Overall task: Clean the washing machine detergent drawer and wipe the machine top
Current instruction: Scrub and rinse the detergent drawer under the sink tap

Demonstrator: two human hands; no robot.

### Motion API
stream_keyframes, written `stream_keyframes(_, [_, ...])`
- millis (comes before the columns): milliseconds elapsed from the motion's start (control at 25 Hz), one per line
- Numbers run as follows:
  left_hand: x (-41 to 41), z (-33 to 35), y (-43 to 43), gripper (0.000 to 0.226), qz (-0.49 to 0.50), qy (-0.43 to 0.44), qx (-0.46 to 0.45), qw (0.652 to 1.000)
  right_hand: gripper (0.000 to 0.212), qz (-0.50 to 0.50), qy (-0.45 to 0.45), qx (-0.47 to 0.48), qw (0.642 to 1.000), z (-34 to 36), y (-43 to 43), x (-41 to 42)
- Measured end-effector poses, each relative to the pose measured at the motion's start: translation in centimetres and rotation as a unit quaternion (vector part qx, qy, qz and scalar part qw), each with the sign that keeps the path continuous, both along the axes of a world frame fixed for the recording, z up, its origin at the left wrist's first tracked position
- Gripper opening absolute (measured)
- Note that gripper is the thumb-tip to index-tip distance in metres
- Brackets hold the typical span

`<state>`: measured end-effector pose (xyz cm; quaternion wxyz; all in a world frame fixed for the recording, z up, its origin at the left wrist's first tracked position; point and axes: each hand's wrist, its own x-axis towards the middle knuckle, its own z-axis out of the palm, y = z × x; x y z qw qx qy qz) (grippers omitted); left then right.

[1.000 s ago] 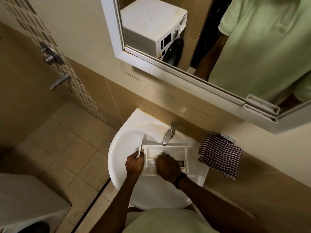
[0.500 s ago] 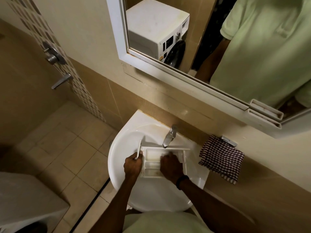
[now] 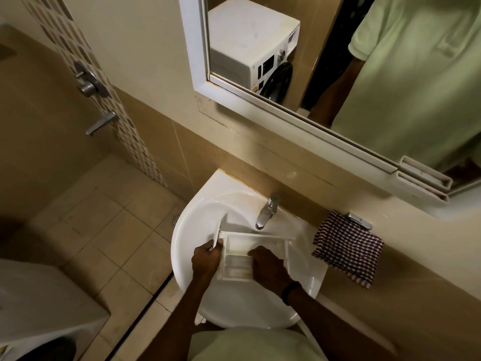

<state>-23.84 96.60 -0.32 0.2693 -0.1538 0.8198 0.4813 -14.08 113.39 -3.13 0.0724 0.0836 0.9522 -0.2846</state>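
The white detergent drawer lies across the bowl of the white sink, just below the tap. My left hand grips the drawer's left end, by its front panel. My right hand is pressed down into the drawer's right compartments with bent fingers; whether anything is under them is hidden. The washing machine stands at the lower left, only its top corner in view. The mirror above the sink reflects the machine too.
A checked cloth hangs from a metal holder on the wall right of the sink. A shower valve and lever are on the left wall. Tiled floor with a drain lies left of the sink.
My right hand has slid a little within the drawer, toward me and to the right. My left hand keeps its grip on the drawer's end.
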Motion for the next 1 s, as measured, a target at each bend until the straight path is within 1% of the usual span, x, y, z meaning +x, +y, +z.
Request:
stream_keyframes(80, [0.5, 0.9, -0.4, 0.023, 0.033, -0.015, 0.028, 0.999, 0.024, -0.100, 0.026, -0.020, 0.994, 1.4, 1.5, 0.9])
stream_keyframes(160, [0.7, 1.7, -0.6, 0.025, 0.064, -0.017, 0.040, 0.997, 0.028, -0.211, 0.047, -0.025, 0.976, 2.9, 1.6, 1.8])
stream_keyframes(240, [0.7, 2.7, -0.8, 0.034, 0.095, -0.029, 0.034, 0.994, 0.038, -0.337, 0.059, -0.049, 0.938, 3.4, 1.2, 2.6])
stream_keyframes(280, [0.8, 2.9, -0.9, 0.039, 0.108, -0.034, 0.033, 0.993, 0.046, -0.409, 0.045, -0.082, 0.908, 3.5, 0.9, 3.0])
stream_keyframes(320, [1.1, 3.3, -1.1, 0.042, 0.119, -0.038, 0.027, 0.992, 0.055, -0.483, 0.018, -0.138, 0.864, 3.3, 0.6, 3.3])
stream_keyframes(360, [1.4, 3.9, -1.2, 0.040, 0.122, -0.041, 0.018, 0.991, 0.064, -0.546, -0.015, -0.204, 0.812, 3.2, 0.3, 3.3])
stream_keyframes(400, [1.8, 4.4, -1.2, 0.032, 0.116, -0.044, 0.005, 0.992, 0.073, -0.591, -0.045, -0.261, 0.762, 3.3, 0.0, 3.1])
stream_keyframes(440, [2.3, 4.4, -1.2, 0.027, 0.101, -0.053, -0.007, 0.993, 0.080, -0.619, -0.071, -0.301, 0.722, 3.5, -0.3, 2.8])
stream_keyframes(520, [3.5, 4.2, -1.6, 0.052, 0.084, -0.077, -0.005, 0.994, 0.089, -0.651, -0.098, -0.345, 0.669, 2.9, -0.9, 2.4])
stream_keyframes(600, [4.4, 3.4, -2.0, 0.074, 0.089, -0.101, 0.047, 0.990, 0.096, -0.671, -0.115, -0.390, 0.620, 0.9, -1.4, 2.1])
stream_keyframes(640, [4.9, 3.3, -2.2, 0.087, 0.103, -0.120, 0.068, 0.985, 0.092, -0.666, -0.124, -0.425, 0.600, 0.2, -1.8, 2.0])
stream_keyframes(680, [5.4, 3.0, -2.2, 0.096, 0.124, -0.141, 0.086, 0.978, 0.078, -0.642, -0.137, -0.469, 0.591, -0.3, -2.4, 1.9])
stream_keyframes(720, [5.8, 3.2, -2.1, 0.097, 0.145, -0.165, 0.094, 0.971, 0.059, -0.605, -0.152, -0.512, 0.591, -0.3, -3.0, 1.7])
stream_keyframes(760, [6.2, 3.3, -1.9, 0.092, 0.162, -0.176, 0.104, 0.965, 0.044, -0.563, -0.152, -0.546, 0.601, -0.1, -3.6, 1.4])
stream_keyframes(800, [6.5, 3.2, -1.7, 0.085, 0.180, -0.183, 0.107, 0.961, 0.036, -0.527, -0.147, -0.568, 0.615, -0.1, -4.2, 1.2])
stream_keyframes(880, [6.9, 3.2, -1.6, 0.079, 0.206, -0.195, 0.120, 0.951, 0.033, -0.477, -0.119, -0.588, 0.642, 0.1, -4.8, 0.6])
stream_keyframes(920, [7.0, 3.2, -1.6, 0.078, 0.210, -0.204, 0.128, 0.947, 0.033, -0.463, -0.107, -0.594, 0.649, 0.2, -5.0, 0.3])
stream_keyframes(1000, [6.8, 3.9, -2.2, 0.074, 0.209, -0.219, 0.132, 0.944, 0.032, -0.448, -0.111, -0.588, 0.665, 0.2, -4.7, -0.1])
